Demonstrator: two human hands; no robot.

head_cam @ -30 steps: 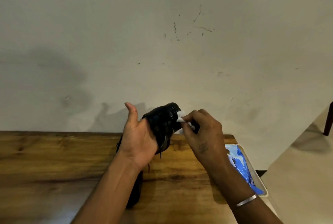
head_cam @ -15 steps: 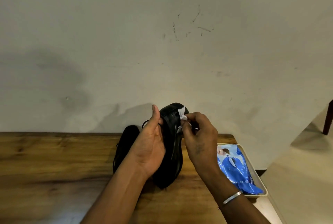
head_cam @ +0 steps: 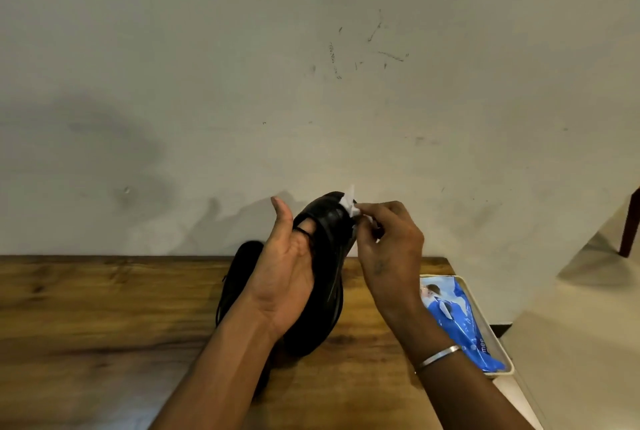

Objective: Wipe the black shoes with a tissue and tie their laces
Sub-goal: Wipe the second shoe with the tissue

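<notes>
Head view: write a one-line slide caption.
Left hand holds a black shoe while right hand presses a tissue to its top end; second shoe lies on the table.

- We turn the black shoe (head_cam: pixel 329 256) in our left hand (head_cam: pixel 284 277). A second ago it lay across the palm with its toe tilted to the right; now it stands steeply, toe up, with its lower end down by the table (head_cam: pixel 104 308).
- Our right hand (head_cam: pixel 388 246) moves the tissue (head_cam: pixel 349 203) up from the side of the toe to its tip, where a white corner pokes above.
- The second shoe (head_cam: pixel 239 267), earlier mostly hidden behind our left hand, now shows beside it.
</notes>
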